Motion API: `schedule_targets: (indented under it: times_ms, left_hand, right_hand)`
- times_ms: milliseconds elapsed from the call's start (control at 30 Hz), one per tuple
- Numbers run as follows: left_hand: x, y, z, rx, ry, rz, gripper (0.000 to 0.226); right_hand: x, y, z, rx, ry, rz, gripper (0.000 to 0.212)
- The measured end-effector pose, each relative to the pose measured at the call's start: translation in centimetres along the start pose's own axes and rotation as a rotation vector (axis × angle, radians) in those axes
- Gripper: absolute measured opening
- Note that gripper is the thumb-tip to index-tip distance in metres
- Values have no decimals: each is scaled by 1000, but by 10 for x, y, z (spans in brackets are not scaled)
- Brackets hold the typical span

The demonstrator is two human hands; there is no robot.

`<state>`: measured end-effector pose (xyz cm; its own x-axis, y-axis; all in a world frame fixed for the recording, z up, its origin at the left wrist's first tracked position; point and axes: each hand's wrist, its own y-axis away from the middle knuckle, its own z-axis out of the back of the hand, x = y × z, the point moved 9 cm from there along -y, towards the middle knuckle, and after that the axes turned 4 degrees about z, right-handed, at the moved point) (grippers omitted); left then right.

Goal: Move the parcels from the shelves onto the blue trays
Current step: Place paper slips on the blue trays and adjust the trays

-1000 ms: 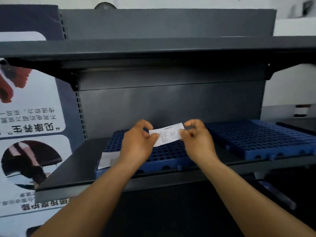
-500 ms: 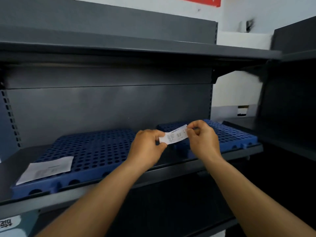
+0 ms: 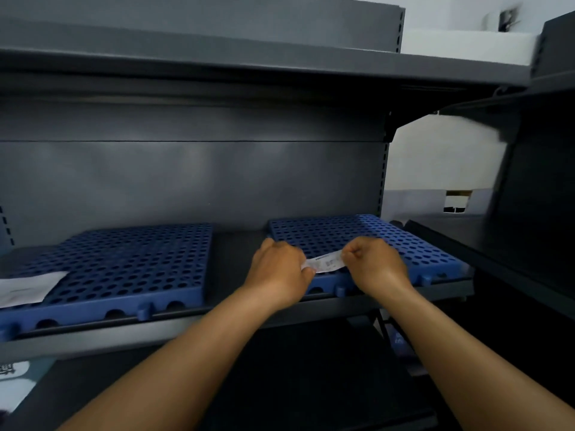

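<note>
Two perforated blue trays lie side by side on a dark grey shelf: the left blue tray (image 3: 130, 262) and the right blue tray (image 3: 404, 244). My left hand (image 3: 278, 270) and my right hand (image 3: 378, 264) pinch the two ends of a small white printed paper slip (image 3: 325, 263). The slip hangs low over the front left corner of the right tray. A second white paper sheet (image 3: 26, 287) lies on the front left corner of the left tray. No boxed parcel is visible.
The shelf's front edge (image 3: 155, 332) runs below the trays, and the upper shelf (image 3: 249, 62) overhangs them. A darker shelving unit (image 3: 535, 219) stands close on the right. A lower shelf (image 3: 311, 384) is in shadow beneath my forearms.
My view and both hands have shifted right, from the left tray to the right tray. The hands have lowered the slip toward the right tray's front corner.
</note>
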<state>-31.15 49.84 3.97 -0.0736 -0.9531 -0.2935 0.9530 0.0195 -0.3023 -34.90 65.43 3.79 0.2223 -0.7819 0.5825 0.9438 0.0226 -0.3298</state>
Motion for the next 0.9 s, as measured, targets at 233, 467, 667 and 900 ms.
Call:
schedule_targets:
  times_ms: [233,467,667,900]
  left_hand:
    - [0,2,-2,13,-109,57,36]
    - [-7,-1,-2,-5,-191,36,41]
    - [-34,1,15,-97,-90,-92,43]
    - [-84,20,19,-47,93,-291,55]
  right_hand:
    - [0,-7,-13,121,237,43,26]
    - [2,1,-4,83,226,115,30]
    - [9,21,34,-183,133,173,26]
    - [-1,69,85,-253,291,-18,37]
